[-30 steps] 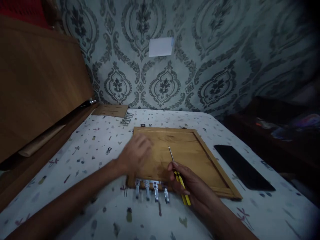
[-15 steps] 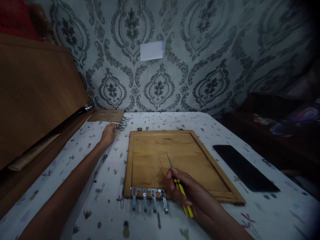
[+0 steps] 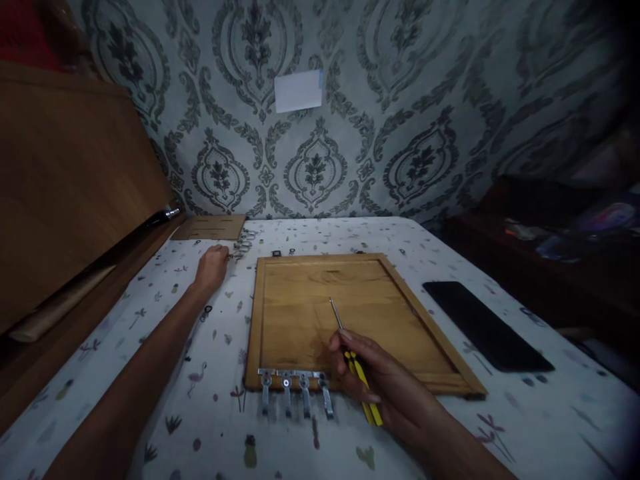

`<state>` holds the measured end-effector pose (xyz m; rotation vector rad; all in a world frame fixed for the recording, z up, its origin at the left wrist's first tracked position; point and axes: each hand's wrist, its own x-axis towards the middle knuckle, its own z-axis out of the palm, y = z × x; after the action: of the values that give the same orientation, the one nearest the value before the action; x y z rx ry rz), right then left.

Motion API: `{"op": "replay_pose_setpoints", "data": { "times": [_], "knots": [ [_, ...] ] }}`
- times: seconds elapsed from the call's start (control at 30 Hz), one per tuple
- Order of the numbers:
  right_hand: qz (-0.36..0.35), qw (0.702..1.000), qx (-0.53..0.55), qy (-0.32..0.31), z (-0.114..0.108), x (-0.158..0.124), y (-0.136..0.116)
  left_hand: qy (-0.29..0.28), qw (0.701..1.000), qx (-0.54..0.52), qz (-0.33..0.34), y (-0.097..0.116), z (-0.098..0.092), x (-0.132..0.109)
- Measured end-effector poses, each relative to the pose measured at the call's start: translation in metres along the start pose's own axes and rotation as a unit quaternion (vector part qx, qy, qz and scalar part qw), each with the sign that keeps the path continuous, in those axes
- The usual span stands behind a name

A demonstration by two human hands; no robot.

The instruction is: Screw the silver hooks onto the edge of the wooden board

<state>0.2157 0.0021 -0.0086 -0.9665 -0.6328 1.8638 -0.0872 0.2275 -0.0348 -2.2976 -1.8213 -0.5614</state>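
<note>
My right hand (image 3: 367,370) is wrapped round a screwdriver (image 3: 363,390) with a yellow and black handle, its shaft pointing up and away over a framed wooden panel (image 3: 345,313). Several metal hooks (image 3: 287,393) stand in a row along the panel's near edge, left of that hand. At the far left of the cloth, my left hand (image 3: 213,265) is closed at a small pile of metal hooks (image 3: 243,245). Its fingertips pinch a small metal piece, probably one of these hooks.
A brown cardboard piece (image 3: 210,227) lies at the back left. A wooden box (image 3: 75,193) stands along the left side. Right of the panel lies a black flat object (image 3: 487,327). White paper (image 3: 299,91) is on the patterned wall.
The view has shifted slightly. My left hand has drawn back a little from the hook pile, its fingers more closed. My right hand holds the screwdriver as before.
</note>
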Motion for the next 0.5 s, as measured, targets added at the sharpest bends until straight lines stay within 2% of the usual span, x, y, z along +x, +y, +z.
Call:
{"op": "replay_pose_setpoints", "data": {
  "times": [0.27, 0.5],
  "knots": [
    [0.004, 1.0, 0.008, 0.009, 0.002, 0.001, 0.0, 0.018, 1.0, -0.006, -0.024, 0.011, -0.012, -0.008],
    [-0.001, 1.0, 0.013, 0.002, 0.002, -0.001, -0.002, 0.04, 0.992, -0.109, -0.042, 0.009, -0.025, -0.005]
  ]
}}
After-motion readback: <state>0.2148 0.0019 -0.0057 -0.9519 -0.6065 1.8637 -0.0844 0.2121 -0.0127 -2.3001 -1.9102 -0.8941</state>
